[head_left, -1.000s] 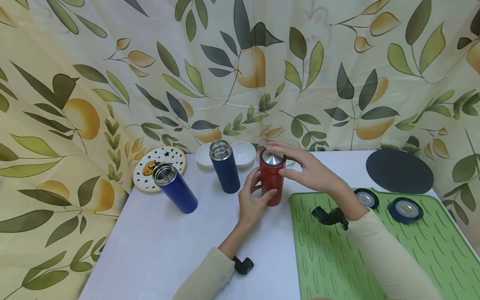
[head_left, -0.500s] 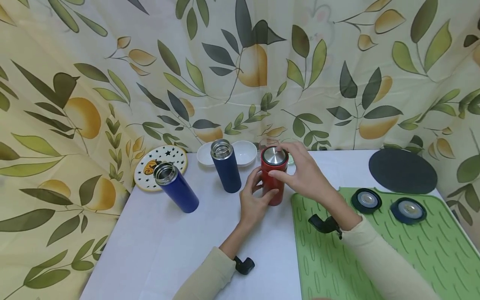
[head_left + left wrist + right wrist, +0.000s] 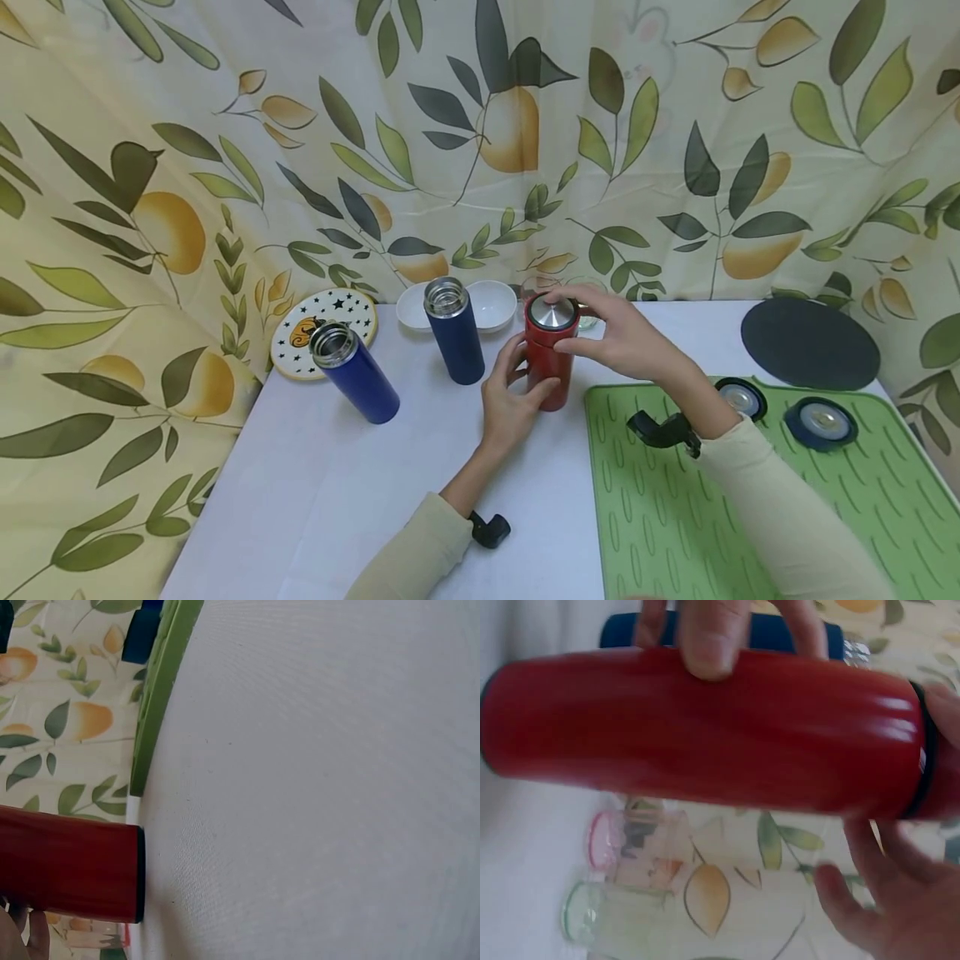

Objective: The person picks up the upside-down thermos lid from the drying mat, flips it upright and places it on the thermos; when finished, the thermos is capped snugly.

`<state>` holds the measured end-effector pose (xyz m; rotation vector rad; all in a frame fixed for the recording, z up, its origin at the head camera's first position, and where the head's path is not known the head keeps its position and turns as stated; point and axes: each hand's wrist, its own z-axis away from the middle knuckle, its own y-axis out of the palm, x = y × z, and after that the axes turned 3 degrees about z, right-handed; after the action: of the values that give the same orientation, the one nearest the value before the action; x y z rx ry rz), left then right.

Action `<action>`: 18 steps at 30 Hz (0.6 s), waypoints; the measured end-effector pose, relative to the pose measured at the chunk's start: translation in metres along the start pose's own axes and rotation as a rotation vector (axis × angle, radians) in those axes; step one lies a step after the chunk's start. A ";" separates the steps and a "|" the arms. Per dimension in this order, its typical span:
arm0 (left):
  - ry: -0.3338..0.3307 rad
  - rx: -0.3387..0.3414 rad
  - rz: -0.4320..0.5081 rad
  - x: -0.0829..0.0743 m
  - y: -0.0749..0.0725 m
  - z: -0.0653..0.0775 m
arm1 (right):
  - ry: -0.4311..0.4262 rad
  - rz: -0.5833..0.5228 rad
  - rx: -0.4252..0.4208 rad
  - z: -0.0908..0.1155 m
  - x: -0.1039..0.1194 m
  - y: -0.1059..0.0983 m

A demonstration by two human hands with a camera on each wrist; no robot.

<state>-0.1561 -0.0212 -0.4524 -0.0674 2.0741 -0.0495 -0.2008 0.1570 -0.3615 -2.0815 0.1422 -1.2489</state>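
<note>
A red thermos bottle stands upright on the white table. My left hand grips its body, thumb in front and fingers round the left side. My right hand holds the lid, which has a bright steel top and a black ring; the thumb is at the near side and the fingers at the far side. In the right wrist view the red bottle lies across the picture, with the right hand's fingers at the lid end. The left wrist view shows the bottle's base against the tabletop.
Two uncapped bottles, a blue one and a navy one, stand left. Behind are white bowls, a patterned round plate and clear cups. Two dark lids lie on a green mat, near a black disc.
My right hand turned inward over the lid half a second ago, then swung back out, its thumb still at the lid's near side. The left hand and the red bottle stay in place.
</note>
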 end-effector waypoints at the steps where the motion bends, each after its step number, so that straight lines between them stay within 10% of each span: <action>1: -0.002 0.001 0.000 0.000 0.000 0.000 | 0.008 0.035 -0.042 0.000 0.001 0.003; 8: -0.013 -0.005 -0.007 -0.001 0.000 0.000 | 0.059 0.200 -0.165 0.006 0.010 0.017; 18: -0.003 -0.002 -0.007 -0.001 0.000 0.000 | 0.001 -0.076 0.141 0.000 0.001 -0.011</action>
<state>-0.1559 -0.0207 -0.4517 -0.0761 2.0711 -0.0520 -0.2031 0.1652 -0.3542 -1.9809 -0.0245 -1.2671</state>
